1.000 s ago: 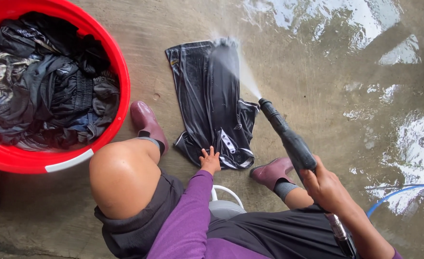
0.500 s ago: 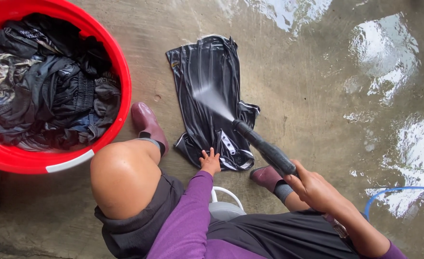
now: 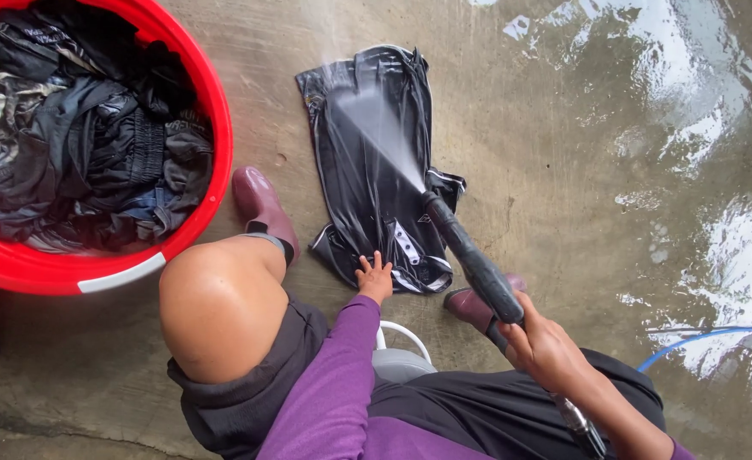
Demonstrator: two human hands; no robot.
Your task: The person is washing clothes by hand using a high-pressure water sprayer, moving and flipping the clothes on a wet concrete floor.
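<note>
- Head view: the right hand (image 3: 546,345) is wrapped tight around the rear of a black spray wand (image 3: 470,255), fingers closed on the grip, the wand angling up and to the left from the hand.
- The nozzle end of the wand sits just above the right lower part of a dark garment (image 3: 376,162), and a fan of water (image 3: 376,128) leaves it and strikes the upper middle of the cloth.
- The dark garment lies flat and spread on the wet concrete floor (image 3: 563,196), lengthwise away from the person, with small white markings near its lower edge.
- The left hand (image 3: 374,277) lies flat with fingers spread, pressing on the near edge of the garment; it grips nothing.
- The left arm wears a purple sleeve (image 3: 342,383); a bare left knee (image 3: 218,311) rises beside it.
- Two maroon boots show: one (image 3: 261,204) just left of the garment, near the tub, the other (image 3: 478,307) under the wand, just beside the garment's near right corner.
- A red tub (image 3: 210,128) stands at the left, apart from the garment, heaped with dark wet clothes (image 3: 78,145).
- A white stool (image 3: 401,353) shows partly between the legs.
- A blue hose (image 3: 717,341) curves along the floor at the far right, well apart from the garment.
</note>
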